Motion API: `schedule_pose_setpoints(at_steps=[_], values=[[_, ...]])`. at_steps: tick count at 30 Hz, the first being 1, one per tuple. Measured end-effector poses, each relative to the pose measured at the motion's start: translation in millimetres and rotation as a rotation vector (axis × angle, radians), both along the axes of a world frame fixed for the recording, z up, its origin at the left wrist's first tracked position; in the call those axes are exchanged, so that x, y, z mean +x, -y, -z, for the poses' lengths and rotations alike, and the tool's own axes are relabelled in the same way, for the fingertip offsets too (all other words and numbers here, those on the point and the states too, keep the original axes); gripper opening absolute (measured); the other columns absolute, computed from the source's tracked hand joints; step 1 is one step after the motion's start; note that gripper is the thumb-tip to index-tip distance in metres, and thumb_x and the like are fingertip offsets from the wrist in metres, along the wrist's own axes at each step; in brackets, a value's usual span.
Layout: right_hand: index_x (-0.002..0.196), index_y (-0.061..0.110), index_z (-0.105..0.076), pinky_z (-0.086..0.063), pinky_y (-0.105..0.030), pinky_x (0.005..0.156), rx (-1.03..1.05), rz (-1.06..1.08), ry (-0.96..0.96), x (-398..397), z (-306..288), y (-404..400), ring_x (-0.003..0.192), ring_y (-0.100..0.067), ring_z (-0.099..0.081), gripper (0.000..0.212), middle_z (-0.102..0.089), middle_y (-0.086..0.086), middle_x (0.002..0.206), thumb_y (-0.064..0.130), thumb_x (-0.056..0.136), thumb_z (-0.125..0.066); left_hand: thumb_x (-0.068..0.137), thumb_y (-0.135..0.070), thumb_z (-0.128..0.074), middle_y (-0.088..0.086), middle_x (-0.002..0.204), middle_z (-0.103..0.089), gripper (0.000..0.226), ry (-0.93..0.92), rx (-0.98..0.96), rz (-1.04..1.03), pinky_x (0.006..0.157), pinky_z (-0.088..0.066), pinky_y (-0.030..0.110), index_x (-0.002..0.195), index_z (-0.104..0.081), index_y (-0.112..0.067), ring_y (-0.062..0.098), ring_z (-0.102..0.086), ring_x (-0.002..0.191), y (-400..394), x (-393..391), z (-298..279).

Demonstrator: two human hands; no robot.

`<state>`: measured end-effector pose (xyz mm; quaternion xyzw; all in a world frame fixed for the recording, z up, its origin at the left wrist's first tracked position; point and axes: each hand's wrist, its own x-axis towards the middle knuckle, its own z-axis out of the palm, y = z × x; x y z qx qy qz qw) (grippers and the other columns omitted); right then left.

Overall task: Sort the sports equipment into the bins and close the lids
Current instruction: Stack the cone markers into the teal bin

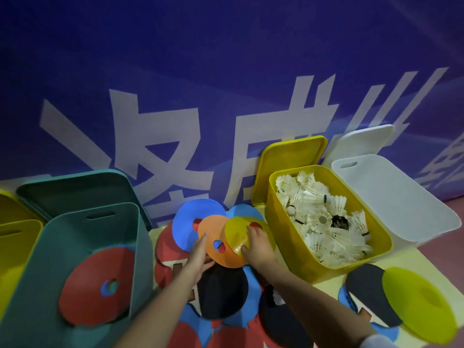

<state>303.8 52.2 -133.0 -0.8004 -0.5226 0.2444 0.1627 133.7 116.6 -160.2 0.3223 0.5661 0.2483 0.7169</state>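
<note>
From my feed I see both hands reaching into a fan of flat disc cones in the middle of the pile. My right hand (pixel 257 243) pinches the yellow disc (pixel 237 236), thumb at its near edge and fingers curled over its far rim. My left hand (pixel 199 254) has straight fingers lying against the underside of the orange disc (pixel 216 238), thumb spread apart below; it grips nothing that I can see. The orange disc overlaps a blue disc (pixel 194 222) to its left, and the yellow disc overlaps the orange one.

To the left stands the teal bin (pixel 75 242), its lid (pixel 75 190) leaning open behind it, with a red disc (pixel 98 285) lying inside. A 2nd yellow container (pixel 15 244) shows at the far left edge. To the right, the yellow bin (pixel 288 237) is full of white shuttlecocks (pixel 324 217), its lid (pixel 291 159) upright behind. Just beside it is a white bin (pixel 391 197) with its lid (pixel 364 139) also propped open.

Below my hands lie table tennis paddles, 1 black-faced (pixel 221 292) right under my wrists, others red and blue around it. At the lower right another yellow-green disc (pixel 421 305) rests over a dark paddle (pixel 364 292). A blue banner (pixel 226 71) with large white characters fills the background.
</note>
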Motion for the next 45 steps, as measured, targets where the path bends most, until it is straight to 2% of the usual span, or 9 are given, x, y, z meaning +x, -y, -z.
schedule_pose_setpoints(at_steps=[7,12,18,21,27,31,35,39,45], values=[[0.150,0.020,-0.024,-0.032,-0.040,0.106,-0.146,-0.157,0.174,17,35,-29,0.131,-0.032,-0.035,0.071,-0.036,-0.010,0.143,0.034,0.088,-0.056,0.091,-0.059,-0.047,0.014,0.110,-0.066,0.048,0.106,-0.097,-0.093,0.095,-0.049,0.041,0.118,-0.056,-0.021,0.027,-0.061,0.102,-14,23,18],[0.150,0.024,-0.022,-0.031,-0.041,0.108,-0.200,-0.175,0.180,30,49,-34,0.132,-0.032,-0.035,0.070,-0.035,-0.012,0.144,0.031,0.089,-0.055,0.081,-0.068,-0.053,0.011,0.120,-0.065,0.064,0.098,-0.088,-0.099,0.096,-0.049,0.043,0.129,-0.054,-0.025,0.027,-0.061,0.111,-21,30,31],[0.144,0.024,-0.037,-0.037,-0.037,0.099,0.018,-0.068,-0.073,40,42,-31,0.127,-0.027,-0.045,0.059,-0.050,-0.008,0.135,0.024,0.088,-0.056,0.093,-0.039,-0.054,0.004,0.100,-0.064,0.025,0.041,0.166,-0.078,0.077,-0.049,0.029,0.111,-0.060,-0.022,0.016,-0.061,0.088,-25,30,-12],[0.141,0.021,-0.042,-0.040,-0.035,0.100,0.158,0.054,-0.211,38,28,-25,0.127,-0.024,-0.047,0.056,-0.051,-0.006,0.136,0.029,0.088,-0.061,0.095,-0.030,-0.055,-0.003,0.114,-0.063,0.031,-0.014,0.397,-0.053,0.085,-0.048,0.025,0.124,-0.057,-0.023,0.013,-0.060,0.105,-22,13,-46],[0.148,0.019,-0.031,-0.033,-0.037,0.110,0.259,0.160,-0.416,20,-11,1,0.136,-0.020,-0.036,0.101,-0.041,-0.004,0.147,0.062,0.067,-0.074,0.069,-0.066,-0.054,-0.005,0.125,-0.046,0.074,-0.615,1.032,0.270,0.099,-0.038,0.028,0.134,-0.052,-0.030,0.009,-0.044,0.116,5,-37,-70],[0.150,0.028,-0.022,-0.030,-0.040,0.113,0.156,0.126,-0.452,7,-11,29,0.141,-0.022,-0.028,0.116,-0.032,-0.004,0.151,0.070,0.056,-0.076,0.067,-0.070,-0.048,0.002,0.134,-0.045,0.077,-0.923,1.140,0.434,0.104,-0.039,0.041,0.132,-0.053,-0.028,0.024,-0.041,0.126,29,-56,-48],[0.146,0.026,-0.032,-0.033,-0.032,0.107,0.148,0.149,-0.520,0,-5,62,0.136,-0.022,-0.036,0.079,-0.038,-0.006,0.146,0.050,0.080,-0.068,0.062,-0.075,-0.042,0.005,0.130,-0.049,0.085,-1.086,1.058,0.615,0.100,-0.041,0.043,0.131,-0.052,-0.027,0.029,-0.046,0.124,52,-62,-17],[0.147,0.025,-0.033,-0.030,-0.034,0.110,0.145,0.190,-0.542,-5,-4,86,0.137,-0.021,-0.035,0.058,-0.037,-0.005,0.149,0.042,0.095,-0.050,0.070,-0.071,-0.051,0.003,0.148,-0.034,0.083,-1.222,0.964,0.851,0.112,-0.023,0.041,0.142,-0.036,-0.033,0.026,-0.031,0.136,71,-61,-2],[0.139,0.016,-0.048,-0.039,-0.032,0.104,0.286,0.222,-0.345,-3,-5,110,0.128,-0.022,-0.048,0.040,-0.055,-0.004,0.136,0.030,0.102,-0.038,0.065,-0.067,-0.040,0.009,0.142,-0.042,0.083,-1.133,1.009,0.829,0.108,-0.032,0.045,0.137,-0.048,-0.025,0.032,-0.040,0.131,77,-71,2]])
